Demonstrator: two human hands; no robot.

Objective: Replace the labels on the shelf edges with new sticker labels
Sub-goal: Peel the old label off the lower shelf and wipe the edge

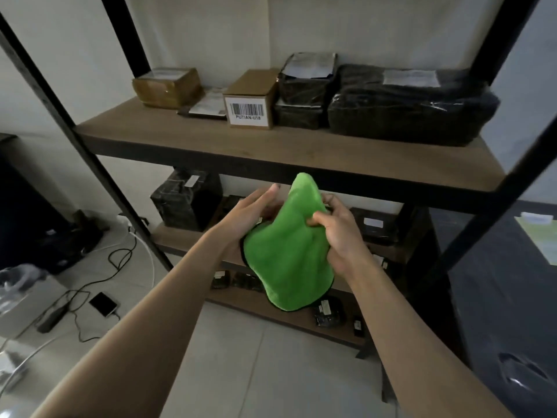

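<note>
A green microfibre cloth (286, 251) with a dark hem hangs between both hands, just below the dark front edge (241, 167) of the upper wooden shelf (211, 140). My right hand (337, 233) pinches the cloth's right side with thumb and curled fingers. My left hand (250, 212) is behind the cloth's left side with its fingers extended; how it holds the cloth is hidden. The cloth's top corner sticks up against the shelf edge. No label shows on this part of the edge.
On the upper shelf stand a taped brown parcel (167, 87), a cardboard box with a barcode label (250, 99) and black wrapped parcels (407, 107). Lower shelves hold more dark packages (187, 200). Black uprights (72, 116) frame the rack. Cables and a phone (104, 304) lie on the floor at left.
</note>
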